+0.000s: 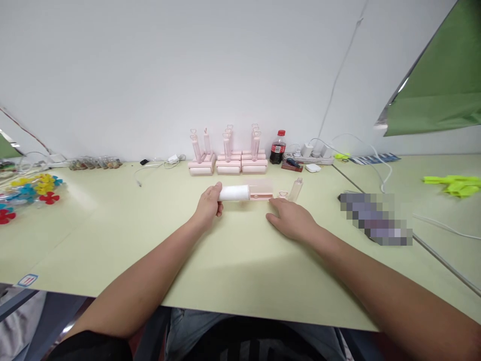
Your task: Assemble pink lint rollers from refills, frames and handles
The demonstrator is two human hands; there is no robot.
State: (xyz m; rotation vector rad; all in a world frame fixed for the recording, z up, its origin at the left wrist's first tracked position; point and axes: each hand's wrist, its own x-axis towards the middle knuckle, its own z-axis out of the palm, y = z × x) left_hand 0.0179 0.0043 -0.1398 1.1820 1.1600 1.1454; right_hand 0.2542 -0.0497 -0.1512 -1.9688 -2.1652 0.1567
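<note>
In front of me, my left hand is wrapped round the left end of a white lint roller. A clear and pale pink cover adjoins the roll's right end; whether they are joined I cannot tell. My right hand is low over the table, palm down, fingers stretched out and thumb apart. Its fingertips are at the cover's right end, beside a small pink heart-shaped piece. Just behind that hand is a clear pinkish handle tube.
Several pink lint rollers with upright handles stand in rows by the wall. Right of them are a cola bottle, a power strip and a blurred-out object. Colourful flower-shaped pieces lie at left, yellow-green parts at right.
</note>
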